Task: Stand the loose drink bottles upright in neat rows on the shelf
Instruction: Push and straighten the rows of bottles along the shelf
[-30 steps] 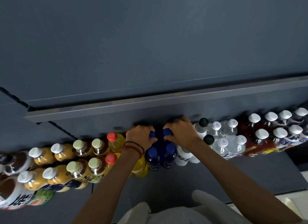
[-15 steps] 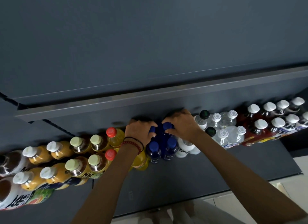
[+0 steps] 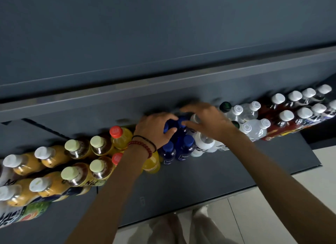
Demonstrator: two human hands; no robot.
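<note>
our left hand (image 3: 156, 130) was curled over the cap of the rear-left blue bottle (image 3: 167, 128), gripping it from above, with bead bracelets (image 3: 145, 147) on the wrist. our right hand (image 3: 209, 123) came in from four o'clock. its thumb and forefinger pinched the cap of the rear-right blue bottle (image 3: 181, 119), and its other fingers spread over the neck of a clear bottle just behind, though blur hid the detail there. both blue bottles stood upright at the back of the dark shelf (image 3: 236, 171), touching each other. two front blue bottles (image 3: 187, 147) stood upright directly at their six o'clock.

at nine o'clock of the blue group stood yellow bottles with red caps (image 3: 120, 134). further that way came two rows of amber bottles with pale green caps (image 3: 98, 143) and orange bottles with white caps (image 3: 45, 155). at three o'clock stood a white bottle (image 3: 203, 143), then clear bottles with white caps (image 3: 254, 127), two of them dark-capped, and beyond these red bottles with white caps (image 3: 285, 121), also in two rows.
</note>
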